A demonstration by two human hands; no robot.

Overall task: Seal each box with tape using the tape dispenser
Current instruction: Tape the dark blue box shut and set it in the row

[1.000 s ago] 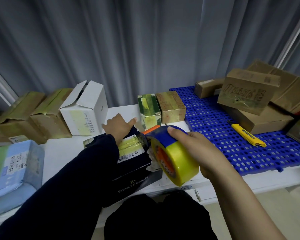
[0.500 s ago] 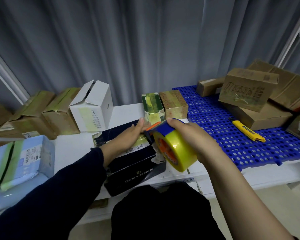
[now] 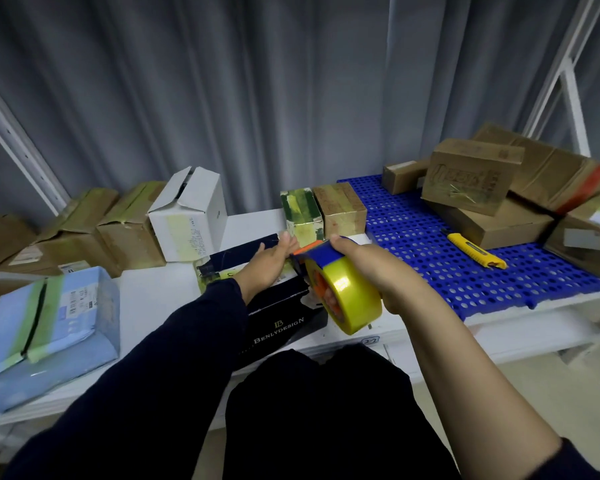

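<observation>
Left hand (image 3: 267,263) lies flat, open, on the dark navy cardboard box (image 3: 278,317); right hand (image 3: 378,271) grips the blue-and-orange dispenser with yellow tape (image 3: 340,289) at the box's 3 o'clock. Taping is underway; next, I think, pull and cut.

We read one clear inscription: "BENLYDESIGN", in light capitals under a small monogram, on the front side of the black box (image 3: 284,327) at the front edge of the worktop (image 3: 153,292). We note a small handwritten mark, apparently "2-2", on a label (image 3: 370,340) on the front edge of the worktop. We see printed lines on the side of the white box (image 3: 191,223), a barcode label on the blue parcel (image 3: 49,327) at the left edge, and large stamped lettering on the brown carton (image 3: 468,181) at the right rear; none of these is legible.
</observation>
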